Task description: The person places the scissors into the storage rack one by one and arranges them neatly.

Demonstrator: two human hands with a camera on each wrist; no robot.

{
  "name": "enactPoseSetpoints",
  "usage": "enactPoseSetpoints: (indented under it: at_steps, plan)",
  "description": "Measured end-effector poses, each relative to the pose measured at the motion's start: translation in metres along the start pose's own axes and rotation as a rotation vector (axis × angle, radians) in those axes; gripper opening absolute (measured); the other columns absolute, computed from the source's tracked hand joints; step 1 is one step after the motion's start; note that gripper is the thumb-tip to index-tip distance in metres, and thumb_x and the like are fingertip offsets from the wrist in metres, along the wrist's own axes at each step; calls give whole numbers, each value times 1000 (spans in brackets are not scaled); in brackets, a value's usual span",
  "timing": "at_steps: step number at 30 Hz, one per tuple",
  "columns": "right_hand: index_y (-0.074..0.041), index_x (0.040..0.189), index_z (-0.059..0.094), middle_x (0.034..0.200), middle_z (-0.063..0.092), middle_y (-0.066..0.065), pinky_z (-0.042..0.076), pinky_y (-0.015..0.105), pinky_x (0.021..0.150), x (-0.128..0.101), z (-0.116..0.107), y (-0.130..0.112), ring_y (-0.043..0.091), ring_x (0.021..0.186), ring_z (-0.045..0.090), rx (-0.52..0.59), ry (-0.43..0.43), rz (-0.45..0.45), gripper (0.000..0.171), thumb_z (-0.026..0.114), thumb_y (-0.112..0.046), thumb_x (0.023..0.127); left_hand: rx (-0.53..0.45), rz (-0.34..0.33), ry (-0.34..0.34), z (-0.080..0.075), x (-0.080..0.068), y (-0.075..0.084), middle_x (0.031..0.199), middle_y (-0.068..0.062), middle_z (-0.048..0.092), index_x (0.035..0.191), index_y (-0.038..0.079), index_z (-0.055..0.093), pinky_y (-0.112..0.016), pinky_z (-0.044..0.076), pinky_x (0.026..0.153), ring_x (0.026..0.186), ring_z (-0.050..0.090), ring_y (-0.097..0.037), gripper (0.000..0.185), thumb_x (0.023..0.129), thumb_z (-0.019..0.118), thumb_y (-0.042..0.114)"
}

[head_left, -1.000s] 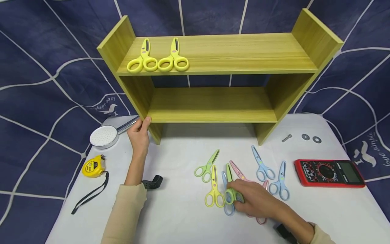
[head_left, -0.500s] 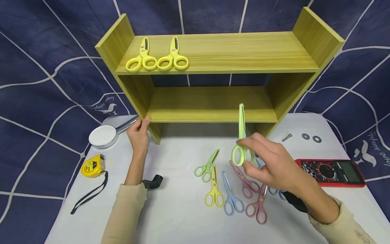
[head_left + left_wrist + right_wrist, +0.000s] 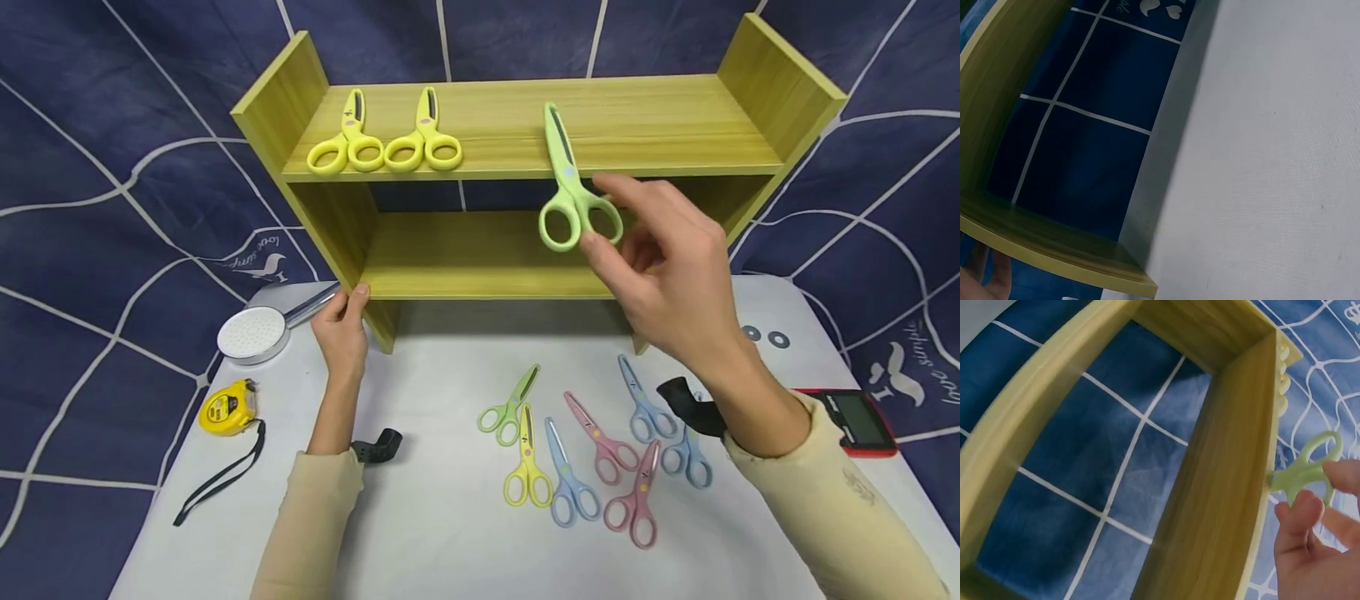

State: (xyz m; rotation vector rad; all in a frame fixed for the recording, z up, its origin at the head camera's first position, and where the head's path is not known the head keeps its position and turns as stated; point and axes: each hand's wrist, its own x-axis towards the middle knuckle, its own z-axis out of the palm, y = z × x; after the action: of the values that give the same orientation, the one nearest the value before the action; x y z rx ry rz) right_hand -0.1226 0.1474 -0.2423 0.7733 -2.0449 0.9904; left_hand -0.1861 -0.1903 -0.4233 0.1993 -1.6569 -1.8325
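Note:
My right hand (image 3: pixel 671 267) pinches one handle ring of a pair of green scissors (image 3: pixel 568 179), blades pointing up, in front of the top board of the wooden shelf (image 3: pixel 525 283). In the right wrist view the same green scissors (image 3: pixel 1304 469) show beside the board's edge. My left hand (image 3: pixel 343 337) grips the lower left side panel of the shelf; in the left wrist view only a few fingers (image 3: pixel 997 275) show behind the panel. Two pairs of yellow scissors, the left pair (image 3: pixel 348 137) and the right pair (image 3: pixel 426 137), lie side by side on the top board.
On the white table (image 3: pixel 435 517) lie several scissors, among them a green pair (image 3: pixel 510 408), a yellow pair (image 3: pixel 527 458) and a pink pair (image 3: pixel 637 496). A shower head (image 3: pixel 255 333) and a tape measure (image 3: pixel 228 408) lie left; a multimeter (image 3: pixel 858 421) and washers (image 3: pixel 778 339) right.
My right hand has picked up the green scissors from the table cluster and lifted them up to the height of the top board. The left hand has stayed on the side panel.

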Motion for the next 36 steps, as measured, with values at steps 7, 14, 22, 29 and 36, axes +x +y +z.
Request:
enactPoseSetpoints:
  at_steps: [7,14,22,29,36]
  plan:
    - [0,123,67,101,71,11,41,14,54,29,27,5,5,56,50,17,150,34,37,75,-10,88,13,26,-18,4,-8,21,91,9,71,102,-18,68,-19,47,72,75,57,-3,23,89,66,1]
    - [-1,129,63,105,67,13,45,14,45,43,51,7,10,46,57,23,95,89,41,72,-19,93,5,23,-8,7,-14,29,96,6,72,102,-18,67,-19,48,75,79,60,-3,23,88,66,0]
    - [-9,136,57,108,67,7,50,19,47,58,58,0,13,48,61,6,28,270,50,72,-26,92,-13,29,11,8,-13,28,92,8,71,92,-11,74,-20,46,70,73,56,-2,14,87,67,0]
    - [-3,130,61,116,64,9,46,16,52,41,61,4,12,54,59,102,154,123,44,73,-19,91,5,31,23,6,-13,30,95,6,71,89,-9,75,-19,45,68,72,55,-2,12,87,67,0]
    - [7,112,64,103,57,17,37,14,46,-35,72,9,12,58,47,319,162,10,31,71,8,83,-12,21,22,5,-10,22,99,1,72,85,-5,77,-19,45,67,72,54,-3,10,87,68,0]
